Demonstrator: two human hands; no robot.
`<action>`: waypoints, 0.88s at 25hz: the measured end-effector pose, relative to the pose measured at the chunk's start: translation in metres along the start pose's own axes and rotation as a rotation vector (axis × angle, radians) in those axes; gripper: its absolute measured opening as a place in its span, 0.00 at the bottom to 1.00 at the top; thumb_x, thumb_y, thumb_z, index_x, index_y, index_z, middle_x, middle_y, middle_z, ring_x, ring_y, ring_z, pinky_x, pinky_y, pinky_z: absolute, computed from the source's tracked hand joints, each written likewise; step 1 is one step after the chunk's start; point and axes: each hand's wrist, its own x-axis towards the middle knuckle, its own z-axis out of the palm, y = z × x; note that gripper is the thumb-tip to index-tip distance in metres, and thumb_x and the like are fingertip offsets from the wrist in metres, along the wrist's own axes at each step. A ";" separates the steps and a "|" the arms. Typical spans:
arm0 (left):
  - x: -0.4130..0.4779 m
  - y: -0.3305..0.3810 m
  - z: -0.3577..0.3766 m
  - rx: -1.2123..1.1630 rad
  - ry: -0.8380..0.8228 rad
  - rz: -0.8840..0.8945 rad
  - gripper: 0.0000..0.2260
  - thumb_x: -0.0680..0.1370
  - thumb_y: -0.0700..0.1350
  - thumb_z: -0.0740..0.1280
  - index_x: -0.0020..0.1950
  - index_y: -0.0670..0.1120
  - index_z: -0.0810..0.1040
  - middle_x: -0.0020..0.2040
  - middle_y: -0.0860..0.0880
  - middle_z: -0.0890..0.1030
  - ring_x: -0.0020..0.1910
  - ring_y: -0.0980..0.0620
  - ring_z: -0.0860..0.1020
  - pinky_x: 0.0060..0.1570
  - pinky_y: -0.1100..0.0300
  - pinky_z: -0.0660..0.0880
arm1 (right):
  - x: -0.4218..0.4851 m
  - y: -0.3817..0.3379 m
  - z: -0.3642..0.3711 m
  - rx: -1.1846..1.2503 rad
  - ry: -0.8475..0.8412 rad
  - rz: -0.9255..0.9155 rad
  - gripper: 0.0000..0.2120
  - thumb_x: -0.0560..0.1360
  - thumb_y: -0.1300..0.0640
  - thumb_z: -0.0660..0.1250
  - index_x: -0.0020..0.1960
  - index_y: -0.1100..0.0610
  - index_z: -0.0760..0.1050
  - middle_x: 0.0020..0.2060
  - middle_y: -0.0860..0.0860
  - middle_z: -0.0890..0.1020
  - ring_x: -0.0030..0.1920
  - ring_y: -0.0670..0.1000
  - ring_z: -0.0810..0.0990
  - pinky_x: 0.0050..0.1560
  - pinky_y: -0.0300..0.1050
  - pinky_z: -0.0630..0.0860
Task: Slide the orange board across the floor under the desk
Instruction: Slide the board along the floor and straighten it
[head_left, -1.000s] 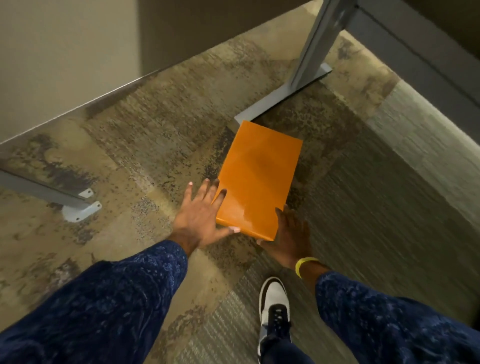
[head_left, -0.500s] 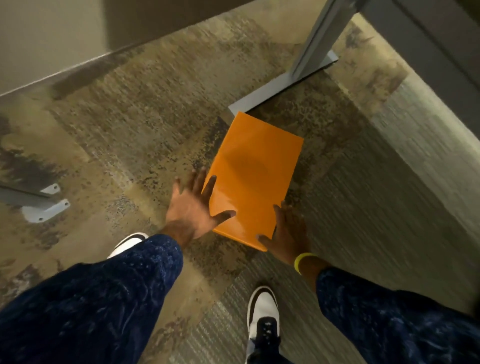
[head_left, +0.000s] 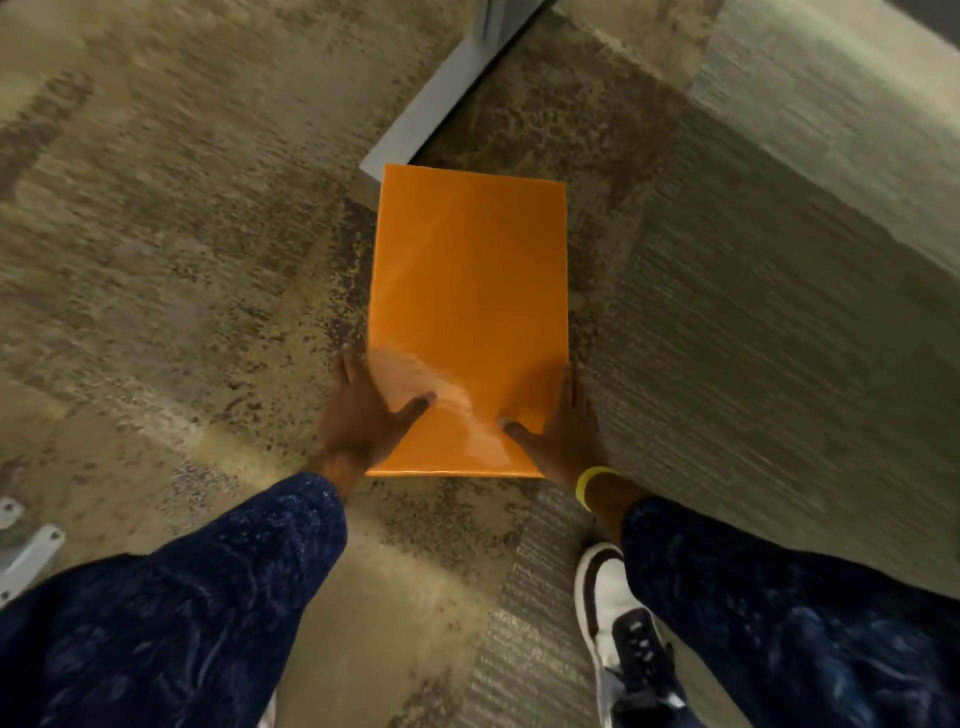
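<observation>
A glossy orange board (head_left: 470, 291) lies flat on the carpet, its long side pointing away from me. My left hand (head_left: 366, 415) holds its near left edge, thumb on top of the board. On the near right edge sits my right hand (head_left: 563, 426), thumb also on top, with a yellow band at the wrist. The board's far left corner touches or overlaps the grey foot of a desk leg (head_left: 431, 111).
The desk leg's flat grey foot runs diagonally from the board's far end toward the top of the view. A white bracket (head_left: 26, 551) sits on the floor at the far left. My shoe (head_left: 618, 618) stands below my right hand. Patterned carpet surrounds the board.
The board has turned from a slant to straight in front of me. Both hands moved from its near corners to grip its two sides, thumbs on top.
</observation>
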 end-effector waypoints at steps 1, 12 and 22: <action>0.004 -0.005 0.002 -0.084 0.008 0.005 0.54 0.66 0.67 0.72 0.78 0.41 0.49 0.78 0.39 0.59 0.73 0.37 0.67 0.64 0.42 0.72 | 0.000 -0.001 0.006 0.067 0.018 0.013 0.57 0.68 0.31 0.68 0.79 0.52 0.34 0.80 0.53 0.42 0.79 0.59 0.51 0.73 0.62 0.61; 0.001 -0.005 0.008 -0.390 0.058 0.125 0.48 0.63 0.50 0.82 0.76 0.49 0.59 0.63 0.55 0.70 0.60 0.55 0.70 0.54 0.57 0.71 | 0.011 0.007 0.011 0.589 0.049 0.129 0.49 0.51 0.41 0.82 0.66 0.50 0.65 0.57 0.50 0.80 0.55 0.53 0.80 0.58 0.56 0.79; 0.128 0.062 -0.052 -0.318 -0.130 0.197 0.49 0.62 0.52 0.82 0.75 0.50 0.57 0.61 0.52 0.73 0.54 0.49 0.77 0.40 0.60 0.76 | 0.071 -0.032 -0.019 0.759 0.159 0.097 0.46 0.65 0.52 0.80 0.75 0.54 0.58 0.61 0.51 0.77 0.54 0.51 0.79 0.42 0.27 0.75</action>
